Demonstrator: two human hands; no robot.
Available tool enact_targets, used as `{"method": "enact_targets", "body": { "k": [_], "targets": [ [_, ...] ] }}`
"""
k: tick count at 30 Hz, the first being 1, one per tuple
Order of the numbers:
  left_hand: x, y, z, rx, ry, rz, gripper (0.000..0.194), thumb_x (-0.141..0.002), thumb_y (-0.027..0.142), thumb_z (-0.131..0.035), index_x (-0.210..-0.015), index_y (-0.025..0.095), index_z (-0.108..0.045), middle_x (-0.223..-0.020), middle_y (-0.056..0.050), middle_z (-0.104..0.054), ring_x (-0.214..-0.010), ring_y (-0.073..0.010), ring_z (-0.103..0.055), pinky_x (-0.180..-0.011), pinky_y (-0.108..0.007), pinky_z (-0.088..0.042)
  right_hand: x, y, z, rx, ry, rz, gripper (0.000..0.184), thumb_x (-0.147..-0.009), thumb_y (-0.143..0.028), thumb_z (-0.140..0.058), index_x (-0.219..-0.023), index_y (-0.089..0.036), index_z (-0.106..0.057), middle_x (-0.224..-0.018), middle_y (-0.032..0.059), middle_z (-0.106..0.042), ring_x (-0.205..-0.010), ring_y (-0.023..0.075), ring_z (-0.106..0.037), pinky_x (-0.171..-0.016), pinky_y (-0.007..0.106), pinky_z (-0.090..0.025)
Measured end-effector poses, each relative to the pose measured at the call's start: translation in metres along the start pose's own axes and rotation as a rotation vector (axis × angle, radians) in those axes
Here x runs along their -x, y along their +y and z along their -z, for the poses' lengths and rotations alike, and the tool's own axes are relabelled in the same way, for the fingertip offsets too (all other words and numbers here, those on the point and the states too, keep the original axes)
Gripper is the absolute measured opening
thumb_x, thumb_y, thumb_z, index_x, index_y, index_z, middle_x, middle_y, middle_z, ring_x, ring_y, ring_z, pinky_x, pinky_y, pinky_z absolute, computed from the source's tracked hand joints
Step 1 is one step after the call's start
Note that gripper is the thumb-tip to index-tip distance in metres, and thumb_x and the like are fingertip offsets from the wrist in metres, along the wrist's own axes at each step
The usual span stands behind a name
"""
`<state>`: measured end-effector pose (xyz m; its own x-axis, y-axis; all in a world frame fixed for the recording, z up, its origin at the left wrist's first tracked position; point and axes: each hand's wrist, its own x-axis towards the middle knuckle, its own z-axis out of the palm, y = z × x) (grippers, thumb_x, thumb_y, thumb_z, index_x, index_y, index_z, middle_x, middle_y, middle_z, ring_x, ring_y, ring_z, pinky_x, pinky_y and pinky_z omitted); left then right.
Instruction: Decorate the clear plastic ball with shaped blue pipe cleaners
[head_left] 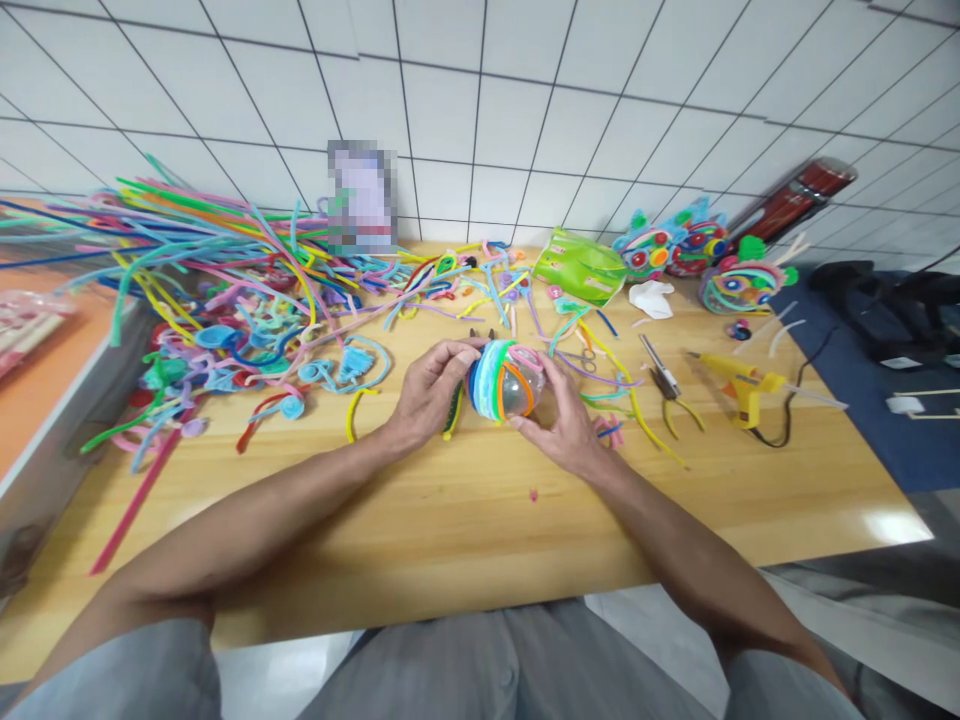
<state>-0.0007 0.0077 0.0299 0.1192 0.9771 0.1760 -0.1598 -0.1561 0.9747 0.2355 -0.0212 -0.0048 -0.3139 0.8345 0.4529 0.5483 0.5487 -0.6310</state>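
Note:
Between my hands, above the wooden table (420, 520), is a clear round ball (517, 390) wrapped with bands of blue, white, green, orange and pink pipe cleaner. My left hand (435, 388) pinches at the ball's left edge, thumb against the fingers. My right hand (559, 415) is curled round the right side, thumb at the front and fingers behind. By the left fingers lies a dark green and yellow strip (453, 412), partly hidden. A yellow pipe cleaner piece (358, 412) rests farther left.
A big heap of pipe cleaners (247, 290) covers the left and back. On the right are pliers (670, 395), a yellow glue gun (742, 385) with its cord, a green packet (581, 268) and decorated balls (741, 282). A tumbler (810, 195) leans near the tiled wall.

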Motion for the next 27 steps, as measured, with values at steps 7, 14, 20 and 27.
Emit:
{"method": "enact_targets", "body": {
  "k": [7,14,20,27],
  "targets": [
    [0.001,-0.01,0.012,-0.272,-0.211,-0.196,0.072,-0.085,0.046,-0.084,-0.149,0.026,-0.057,-0.157,-0.015,-0.056,-0.146,-0.0343,-0.051,-0.124,-0.05,-0.037,-0.007,-0.008,-0.004,-0.058,-0.095,-0.034,0.086,-0.101,-0.045,-0.065,-0.17,-0.03,-0.017,-0.17,0.0166,-0.042,-0.158,0.0354,-0.043,-0.126,0.064,-0.043],
    [0.001,-0.029,0.013,-0.433,-0.213,-0.431,0.088,-0.083,0.045,-0.088,-0.157,0.026,-0.045,-0.155,-0.018,-0.052,-0.148,-0.0357,-0.049,-0.124,-0.056,-0.04,0.006,-0.005,-0.001,0.004,-0.087,-0.03,0.099,-0.096,-0.046,-0.073,-0.172,-0.032,-0.011,-0.171,0.0172,-0.039,-0.158,0.0384,-0.041,-0.125,0.066,-0.043],
    [0.006,-0.032,0.018,-0.474,-0.115,-0.44,0.094,-0.082,0.057,-0.086,-0.159,0.026,-0.042,-0.152,-0.018,-0.054,-0.143,-0.0347,-0.053,-0.122,-0.056,-0.045,0.015,-0.006,-0.002,0.042,-0.062,-0.079,0.096,-0.095,-0.041,-0.075,-0.171,-0.031,-0.018,-0.161,0.0167,-0.05,-0.149,0.0378,-0.052,-0.118,0.062,-0.052],
    [0.006,-0.037,0.023,-0.285,0.012,-0.342,0.081,-0.091,0.064,-0.074,-0.156,0.026,-0.045,-0.148,-0.013,-0.059,-0.134,-0.0315,-0.062,-0.113,-0.048,-0.054,0.014,-0.009,-0.001,0.142,-0.099,-0.026,0.051,-0.097,-0.031,-0.071,-0.146,-0.027,-0.057,-0.152,0.0171,-0.054,-0.143,0.0367,-0.055,-0.116,0.059,-0.051]
  ]
}}
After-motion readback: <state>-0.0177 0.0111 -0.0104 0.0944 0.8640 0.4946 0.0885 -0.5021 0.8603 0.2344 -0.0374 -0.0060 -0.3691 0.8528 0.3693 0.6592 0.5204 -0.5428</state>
